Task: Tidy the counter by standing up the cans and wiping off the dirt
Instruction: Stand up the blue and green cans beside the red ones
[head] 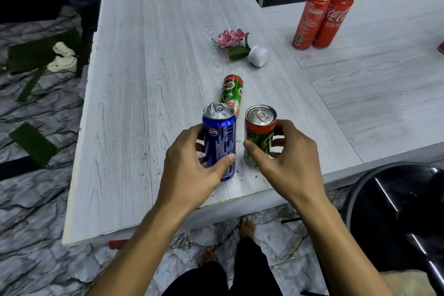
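Currently, stock as I read it from the head view:

Item one: blue Pepsi can [219,140], lower centre of the frame, upright on the bench [149,55]. My left hand [192,166] holds it, fingers [227,160] wrapped round the lower body, thumb across the front.

Item two: green and orange can [259,133], just right of the blue one, upright or close to it. My right hand [286,158] holds it, thumb in front, the other fingers behind.

Item three: green Milo can [231,94], centre of the frame, lying on its side just behind the two held cans. Not yet stood up.

Item four: two red Coca-Cola cans [322,19], upper right, standing, touching each other.

Item five: small white pot with pink flowers [242,47], tipped over, above centre.

Item six: dark specks of dirt [153,163], scattered on the bench around and below the held cans, near the lower edge. No cloth in sight on the bench.

Step in hand, by my judgement: setting the two held cans down standing. Next move calls for releasing both without nudging them, then reaching past them for the Milo can and turning it upright. Wiping comes after; I would need to find a cloth first.
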A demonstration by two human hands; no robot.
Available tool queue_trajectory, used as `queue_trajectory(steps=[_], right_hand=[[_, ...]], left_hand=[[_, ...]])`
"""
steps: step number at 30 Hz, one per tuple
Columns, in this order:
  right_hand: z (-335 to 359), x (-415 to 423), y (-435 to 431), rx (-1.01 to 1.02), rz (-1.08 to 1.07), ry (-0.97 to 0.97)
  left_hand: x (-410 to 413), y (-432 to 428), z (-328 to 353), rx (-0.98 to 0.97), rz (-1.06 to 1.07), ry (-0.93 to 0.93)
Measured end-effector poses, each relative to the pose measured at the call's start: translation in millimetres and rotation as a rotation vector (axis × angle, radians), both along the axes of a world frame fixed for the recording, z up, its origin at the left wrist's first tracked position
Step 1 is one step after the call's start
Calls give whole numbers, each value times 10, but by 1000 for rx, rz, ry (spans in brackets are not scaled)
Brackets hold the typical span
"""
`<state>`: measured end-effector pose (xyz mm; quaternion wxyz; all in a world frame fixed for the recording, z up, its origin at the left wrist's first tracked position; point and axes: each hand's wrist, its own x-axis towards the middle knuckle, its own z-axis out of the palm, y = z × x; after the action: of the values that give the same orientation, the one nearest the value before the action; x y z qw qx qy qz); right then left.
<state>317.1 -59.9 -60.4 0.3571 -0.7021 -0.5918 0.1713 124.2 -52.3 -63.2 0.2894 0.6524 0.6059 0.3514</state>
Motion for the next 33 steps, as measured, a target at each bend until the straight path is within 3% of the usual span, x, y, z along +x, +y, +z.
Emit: queue_trajectory(steps=[15, 33], right_hand=[[326, 493, 105, 201, -40, 124], [-1, 1772, 896, 166, -112, 118]], left_hand=[[555, 307, 247, 183, -83, -122], [1838, 1255, -34, 128, -116, -56]])
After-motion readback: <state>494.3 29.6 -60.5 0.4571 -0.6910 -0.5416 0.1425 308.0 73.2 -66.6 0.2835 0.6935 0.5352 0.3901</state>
